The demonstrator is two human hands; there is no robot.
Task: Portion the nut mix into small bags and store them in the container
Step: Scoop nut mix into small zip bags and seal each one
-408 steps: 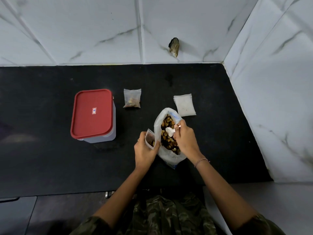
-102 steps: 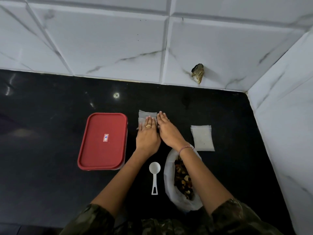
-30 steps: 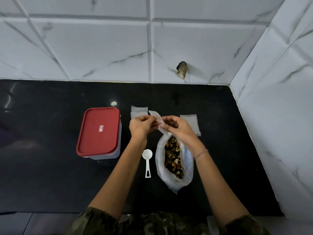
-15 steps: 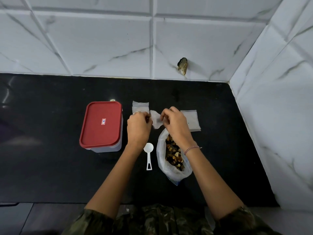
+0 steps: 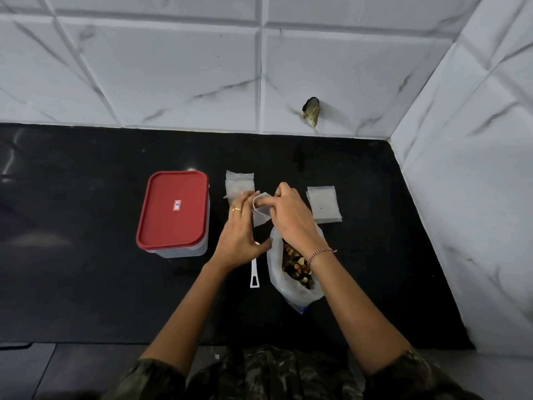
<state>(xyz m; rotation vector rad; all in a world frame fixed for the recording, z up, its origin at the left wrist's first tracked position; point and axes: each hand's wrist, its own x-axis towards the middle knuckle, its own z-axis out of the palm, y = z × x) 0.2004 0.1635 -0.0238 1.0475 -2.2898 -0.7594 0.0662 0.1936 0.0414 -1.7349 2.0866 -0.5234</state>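
Walls: white marbled tiled wall (image 5: pixel 173 67) along the far edge of the bench, side wall (image 5: pixel 476 168) closing the right; the two meet at the far right corner.
Bench: black bench (image 5: pixel 86 284), near edge running across in front of the person; a broad dark stretch lies left of the container, a band runs between the things and the far wall, and a narrower strip lies right of the empty bags.
Container: container (image 5: pixel 173 209) left of centre, red lid on, well apart from every bench edge.
Nut mix bag: nut mix bag (image 5: pixel 288 281) lying open, near and right of centre, partly under the right wrist, nuts showing inside.
Left hand: left hand (image 5: pixel 239 235), grip spread, fingers nearly straight and touching the left edge of the small bag, thumb out toward the nut mix bag.
Right hand: right hand (image 5: pixel 291 217), grip curled and pinching the small bag at its top.
Empty bags: empty bags (image 5: pixel 324 207) lying flat, just right of the right hand.
Filled bags: filled bags (image 5: pixel 239 184) lying just beyond the left fingertips, between the container and the hands.
Small bag: small bag (image 5: pixel 261 210) held up between both hands, beyond the mouth of the nut mix bag.
Scoop: white scoop (image 5: pixel 254 272) on the bench just left of the nut mix bag, bowl hidden under the left hand.
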